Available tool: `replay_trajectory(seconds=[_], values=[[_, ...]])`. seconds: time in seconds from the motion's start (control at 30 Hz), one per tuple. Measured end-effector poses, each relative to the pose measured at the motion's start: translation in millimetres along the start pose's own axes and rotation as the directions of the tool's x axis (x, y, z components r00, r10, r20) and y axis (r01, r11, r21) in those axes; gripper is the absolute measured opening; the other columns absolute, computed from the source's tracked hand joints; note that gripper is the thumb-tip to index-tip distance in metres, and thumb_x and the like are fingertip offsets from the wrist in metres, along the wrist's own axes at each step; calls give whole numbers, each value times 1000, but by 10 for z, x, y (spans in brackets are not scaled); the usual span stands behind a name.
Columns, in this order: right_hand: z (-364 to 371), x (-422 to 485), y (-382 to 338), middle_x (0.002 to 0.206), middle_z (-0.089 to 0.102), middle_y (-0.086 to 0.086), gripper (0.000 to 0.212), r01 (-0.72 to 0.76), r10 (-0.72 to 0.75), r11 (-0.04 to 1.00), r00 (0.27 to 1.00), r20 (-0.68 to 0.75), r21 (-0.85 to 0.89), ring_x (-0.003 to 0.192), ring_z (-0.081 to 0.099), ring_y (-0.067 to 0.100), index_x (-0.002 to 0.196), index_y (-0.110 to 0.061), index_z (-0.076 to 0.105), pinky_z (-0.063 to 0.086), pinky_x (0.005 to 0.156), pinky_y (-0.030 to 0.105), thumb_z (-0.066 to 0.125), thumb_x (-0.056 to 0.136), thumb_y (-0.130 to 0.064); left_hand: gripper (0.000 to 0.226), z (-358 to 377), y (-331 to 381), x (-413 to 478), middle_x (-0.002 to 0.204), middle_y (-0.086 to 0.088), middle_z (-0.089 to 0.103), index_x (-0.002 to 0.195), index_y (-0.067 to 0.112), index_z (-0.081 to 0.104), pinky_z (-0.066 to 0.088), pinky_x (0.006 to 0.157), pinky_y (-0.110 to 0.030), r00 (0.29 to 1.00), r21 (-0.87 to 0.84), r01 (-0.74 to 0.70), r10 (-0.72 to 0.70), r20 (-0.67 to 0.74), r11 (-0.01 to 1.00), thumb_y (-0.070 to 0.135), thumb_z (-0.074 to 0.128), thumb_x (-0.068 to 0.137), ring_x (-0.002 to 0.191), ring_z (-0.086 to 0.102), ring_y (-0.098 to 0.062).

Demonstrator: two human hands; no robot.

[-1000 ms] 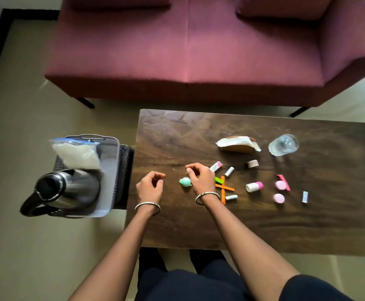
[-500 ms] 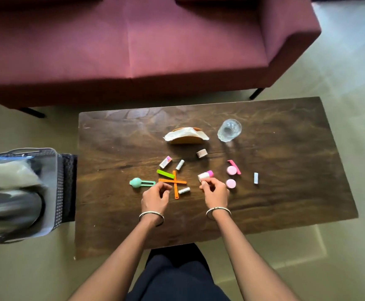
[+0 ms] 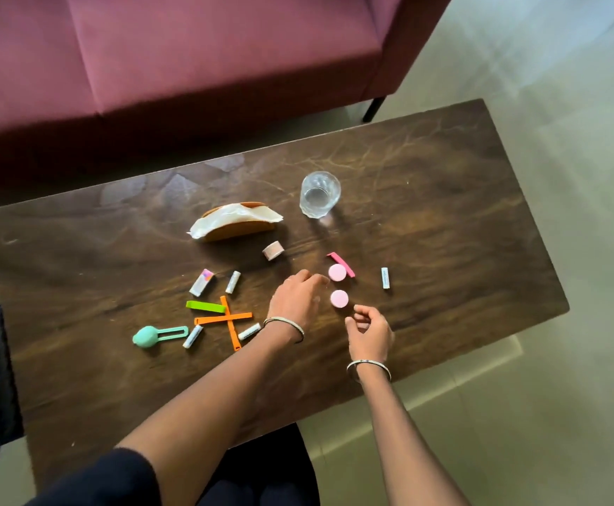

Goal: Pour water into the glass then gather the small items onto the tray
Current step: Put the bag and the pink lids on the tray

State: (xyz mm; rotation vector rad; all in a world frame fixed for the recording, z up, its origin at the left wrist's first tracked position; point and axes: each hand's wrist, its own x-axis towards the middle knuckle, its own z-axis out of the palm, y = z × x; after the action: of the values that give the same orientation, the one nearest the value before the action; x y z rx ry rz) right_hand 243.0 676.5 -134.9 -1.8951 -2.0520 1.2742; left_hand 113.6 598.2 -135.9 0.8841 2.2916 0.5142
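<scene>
On bench (image 3: 444,213), near front edge: left hand (image 3: 296,301) palm down beside pink cap (image 3: 337,272), grip hidden, cannot tell; right hand (image 3: 369,330) loosely curled, nothing seen inside. Behind them, glass (image 3: 318,195) upright; no tray in view. Risk: hurried sweep skids cap off bench or clips glass.

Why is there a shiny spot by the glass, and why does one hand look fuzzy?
Head view: light passing through the glass makes a bright patch on the table just in front of it; head view again: the left hand is smeared at its fingertips, probably motion blur, while the right hand looks sharper.
</scene>
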Motion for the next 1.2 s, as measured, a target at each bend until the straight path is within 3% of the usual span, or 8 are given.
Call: replay_trajectory(seconds=[0.13, 0.27, 0.6, 0.77, 0.93, 1.2], values=[[173, 249, 119, 117, 62, 8, 49, 38, -29, 993, 997, 75, -110, 103, 66, 25, 120, -10, 64, 50, 98, 40, 81, 74, -4, 43, 278, 17, 445, 117, -3, 55, 130, 32, 50, 44, 82, -39, 997, 189, -64, 53, 62, 980, 23, 59, 89, 108, 53, -28], [329, 394, 184, 123, 59, 4, 57, 99, -75, 975, 989, 124, -201, 111, 61, 25, 125, -15, 62, 49, 99, 38, 85, 72, -13, 51, 504, -37, 657, 121, -2, 52, 132, 40, 44, 42, 84, -39, 994, 263, -113, 107, 38, 958, 21, 59, 87, 110, 53, -27], [468, 543, 315, 112, 59, 5, 38, 167, -155, 942, 986, 64, -291, 101, 61, 26, 109, -13, 68, 53, 90, 40, 83, 75, -23, 38, 657, -128, 795, 116, -1, 56, 121, 30, 49, 40, 79, -37, 974, 341, -173, 211, -78, 924, 24, 65, 87, 99, 59, -24], [390, 437, 234, 101, 62, 5, 31, 194, -190, 956, 981, 41, -219, 92, 64, 27, 100, -15, 69, 55, 84, 44, 83, 74, -22, 34, 448, -177, 550, 123, -1, 55, 124, 26, 51, 40, 83, -36, 981, 274, -121, 157, -113, 954, 30, 58, 91, 106, 57, -24], [267, 160, 5, 91, 66, 2, 28, 241, -245, 955, 970, -4, -175, 88, 62, 23, 92, -14, 68, 52, 79, 37, 82, 73, -28, 35, 90, -320, 59, 125, 2, 60, 121, 25, 55, 43, 83, -35, 985, 106, -40, 57, -162, 994, 26, 64, 88, 110, 58, -22], [335, -541, -527, 89, 69, 2, 27, 413, -404, 903, 910, 97, -115, 83, 59, 21, 90, -11, 69, 49, 79, 36, 84, 71, -24, 41, -508, -720, -885, 108, -5, 70, 115, 15, 64, 52, 74, -40, 920, -103, 148, -176, -351, 984, 20, 77, 76, 93, 67, -30]])
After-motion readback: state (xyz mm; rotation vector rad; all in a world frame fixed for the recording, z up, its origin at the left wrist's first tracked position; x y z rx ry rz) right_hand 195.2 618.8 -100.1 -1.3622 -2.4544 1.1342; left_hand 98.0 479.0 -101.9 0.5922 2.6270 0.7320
